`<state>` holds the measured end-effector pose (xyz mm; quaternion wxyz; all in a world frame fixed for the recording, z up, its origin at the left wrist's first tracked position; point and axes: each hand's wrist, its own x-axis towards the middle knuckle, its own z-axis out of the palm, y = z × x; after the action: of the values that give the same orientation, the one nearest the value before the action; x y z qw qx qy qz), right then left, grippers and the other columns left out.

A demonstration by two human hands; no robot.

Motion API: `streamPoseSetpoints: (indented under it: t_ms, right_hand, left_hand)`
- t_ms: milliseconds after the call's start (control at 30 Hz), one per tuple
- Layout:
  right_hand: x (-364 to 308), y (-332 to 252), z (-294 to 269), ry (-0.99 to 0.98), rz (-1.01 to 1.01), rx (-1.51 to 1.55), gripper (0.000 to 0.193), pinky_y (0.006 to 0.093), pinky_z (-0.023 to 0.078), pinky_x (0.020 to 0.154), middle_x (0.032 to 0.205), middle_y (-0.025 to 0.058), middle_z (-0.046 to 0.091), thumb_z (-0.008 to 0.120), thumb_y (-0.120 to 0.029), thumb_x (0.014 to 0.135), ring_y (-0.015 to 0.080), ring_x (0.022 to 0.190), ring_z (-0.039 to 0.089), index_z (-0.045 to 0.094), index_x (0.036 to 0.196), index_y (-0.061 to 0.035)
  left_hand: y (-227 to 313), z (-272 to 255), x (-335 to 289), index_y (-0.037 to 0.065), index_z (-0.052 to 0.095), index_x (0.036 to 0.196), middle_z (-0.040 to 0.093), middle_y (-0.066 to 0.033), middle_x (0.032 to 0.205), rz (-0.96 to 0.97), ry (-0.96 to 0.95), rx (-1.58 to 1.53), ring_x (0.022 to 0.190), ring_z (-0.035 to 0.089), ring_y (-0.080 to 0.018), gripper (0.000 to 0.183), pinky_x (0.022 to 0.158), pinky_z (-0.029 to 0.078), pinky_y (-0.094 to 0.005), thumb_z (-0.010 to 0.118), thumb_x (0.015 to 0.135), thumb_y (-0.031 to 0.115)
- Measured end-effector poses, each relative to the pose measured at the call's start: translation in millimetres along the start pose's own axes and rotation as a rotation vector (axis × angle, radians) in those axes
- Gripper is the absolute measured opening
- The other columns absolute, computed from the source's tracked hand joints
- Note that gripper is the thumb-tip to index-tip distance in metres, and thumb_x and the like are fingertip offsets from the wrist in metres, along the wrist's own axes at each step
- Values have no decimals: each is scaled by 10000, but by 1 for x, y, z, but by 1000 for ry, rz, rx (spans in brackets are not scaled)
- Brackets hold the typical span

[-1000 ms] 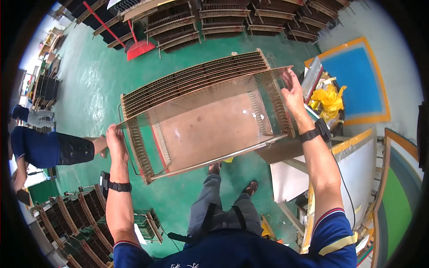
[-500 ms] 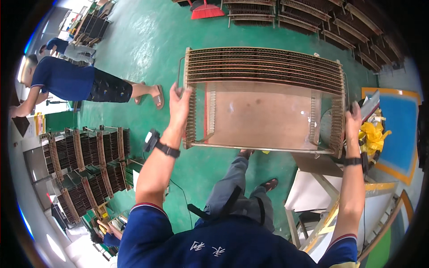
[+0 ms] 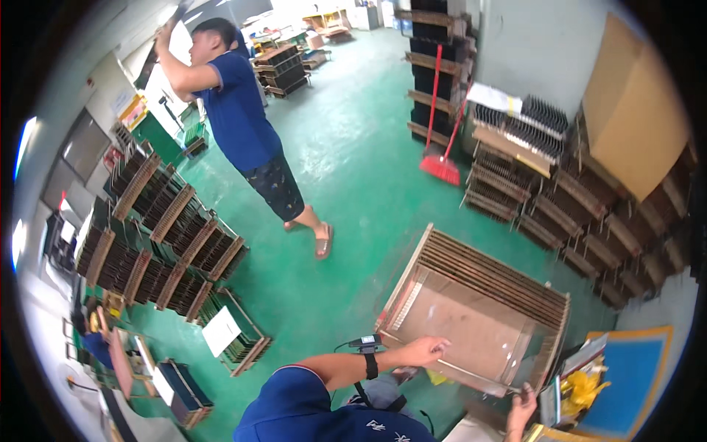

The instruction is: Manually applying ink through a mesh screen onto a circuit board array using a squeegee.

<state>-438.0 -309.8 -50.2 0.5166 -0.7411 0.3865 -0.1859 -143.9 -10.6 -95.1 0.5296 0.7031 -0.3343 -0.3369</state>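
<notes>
Sitting low on the right, just ahead of the person, is the rectangular wooden rack with slotted side strips (image 3: 403, 276), dark thin-edged panels (image 3: 490, 269) lined up across its far half and a flat brown sheet (image 3: 460, 317) showing nearer. And look at the left hand (image 3: 426, 351): fingers loosely curled, over the near edge by the slim metal front rail (image 3: 475, 374); whether it pinches anything, I can't tell. The right hand (image 3: 523, 405) is down at the near right corner, fingers bent, its hold on the frame equally unclear.

Here's the danger! A hard pull from that corner alone could twist the rack and shake panels from their slots. Tight quarters on that side, too: crumpled yellow plastic (image 3: 585, 387) and a blue panel with an orange border (image 3: 626, 390) sit just beyond, and a sideways swing might snag them. Any fingers left between rail and sheet could get nipped if the load shifted, and a slick rail could cost the grip.
</notes>
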Motion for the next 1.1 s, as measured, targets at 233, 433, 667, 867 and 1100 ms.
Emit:
streamPoseSetpoints:
  t_ms: [233, 433, 667, 867, 1100]
  right_hand:
    - [-16, -84, 13, -77, -124, -67, 446, 371, 430, 1076, 1249, 170, 632, 539, 43, 838, 265, 1205, 595, 571, 1279, 99]
    - [-81, -46, 13, -36, -130, 37, 406, 353, 460, 1034, 1164, 156, 666, 559, 36, 832, 238, 1121, 631, 600, 1232, 95]
    - [-179, -7, 6, -10, -66, -62, 358, 346, 505, 968, 1156, 149, 686, 635, -17, 888, 229, 1074, 651, 634, 1239, 58]
    - [-302, -39, 32, 328, 134, -189, 382, 378, 526, 946, 1140, 192, 707, 639, -78, 847, 287, 1061, 689, 652, 1220, 4]
    - [-510, -51, 79, 888, 402, -358, 407, 467, 509, 972, 1181, 231, 666, 624, -175, 850, 418, 1092, 629, 634, 1216, 3]
  left_hand:
    - [15, -16, -29, 34, 603, 1264, 719, -160, 1029, 25, -33, 185, 975, 696, -334, 418, 869, 546, -431, 604, 886, 210]
    - [38, -43, -91, 42, 634, 1253, 715, -182, 1000, 37, -77, 366, 962, 688, -357, 428, 848, 538, -456, 582, 866, 216]
    - [77, -25, -90, 46, 661, 1230, 708, -211, 984, 118, -269, 435, 949, 685, -372, 422, 832, 540, -461, 559, 854, 209]
    - [50, 24, -77, 80, 636, 1290, 732, -143, 1082, 140, -733, 450, 983, 704, -244, 418, 877, 557, -382, 645, 931, 294]
    - [67, 102, -85, -35, 566, 1337, 719, -140, 1085, -178, -1198, 386, 959, 687, -200, 418, 815, 549, -317, 626, 956, 126]
